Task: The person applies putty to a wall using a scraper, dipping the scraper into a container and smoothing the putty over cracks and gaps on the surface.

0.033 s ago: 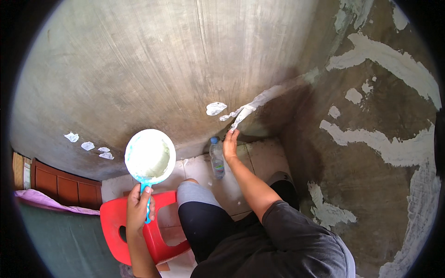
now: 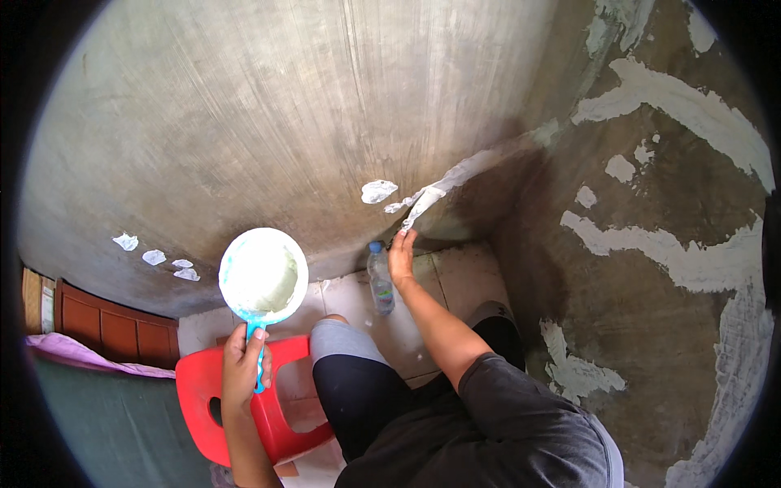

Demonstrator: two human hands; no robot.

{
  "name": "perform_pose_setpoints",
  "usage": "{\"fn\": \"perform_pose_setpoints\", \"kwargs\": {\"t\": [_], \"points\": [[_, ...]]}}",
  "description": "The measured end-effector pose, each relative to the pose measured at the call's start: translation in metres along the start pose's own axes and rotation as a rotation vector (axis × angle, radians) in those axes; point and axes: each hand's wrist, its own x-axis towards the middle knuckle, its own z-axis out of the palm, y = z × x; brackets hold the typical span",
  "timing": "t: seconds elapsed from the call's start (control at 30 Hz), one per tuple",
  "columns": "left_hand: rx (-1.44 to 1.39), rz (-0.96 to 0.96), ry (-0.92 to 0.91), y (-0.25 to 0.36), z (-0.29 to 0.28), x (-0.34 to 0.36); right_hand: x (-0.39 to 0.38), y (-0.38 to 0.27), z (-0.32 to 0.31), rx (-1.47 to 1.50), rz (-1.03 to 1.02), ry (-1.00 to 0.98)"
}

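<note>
My left hand (image 2: pixel 242 362) is wrapped round the blue handle of a plastic dipper (image 2: pixel 233 302), held level over the red stool. White putty (image 2: pixel 281 281) coats the dipper's inside. At the foot of the wall, my right hand (image 2: pixel 401 259) is closed, fingers together, on what looks like a putty knife (image 2: pixel 423 208). Its white-smeared blade lies against the wall, at the lower end of a slanting putty streak (image 2: pixel 473 167); the handle is mostly hidden by the hand. A round putty patch (image 2: pixel 379 191) is just left of the blade.
A clear plastic bottle (image 2: pixel 380 281) with a blue cap stands on the tiled floor beside my right hand. The red stool (image 2: pixel 199 374) is by my left knee. Brown panelled furniture (image 2: pixel 114 325) and purple cloth (image 2: pixel 89 355) lie at left. The right wall (image 2: pixel 651 325) bears broad putty bands.
My right hand and the putty knife have shifted slightly left along the wall. The left hand and the dipper have stayed in place.
</note>
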Motion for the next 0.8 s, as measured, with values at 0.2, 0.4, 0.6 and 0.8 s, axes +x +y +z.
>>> {"fn": "perform_pose_setpoints", "kwargs": {"t": [0.2,0.4,0.6,0.8], "points": [[0.009,0.015,0.034,-0.007,-0.009,-0.007,-0.049,-0.022,0.000,0.124,0.124,-0.193],[0.011,0.021,0.006,-0.004,-0.005,-0.004,-0.031,-0.020,-0.021,0.303,-0.047,-0.001],[0.002,0.007,-0.005,-0.003,-0.005,-0.004,-0.028,-0.040,-0.011,0.207,-0.023,0.001],[0.000,0.003,0.007,-0.005,-0.007,-0.005,-0.087,-0.013,0.000,0.078,0.092,-0.276]]}}
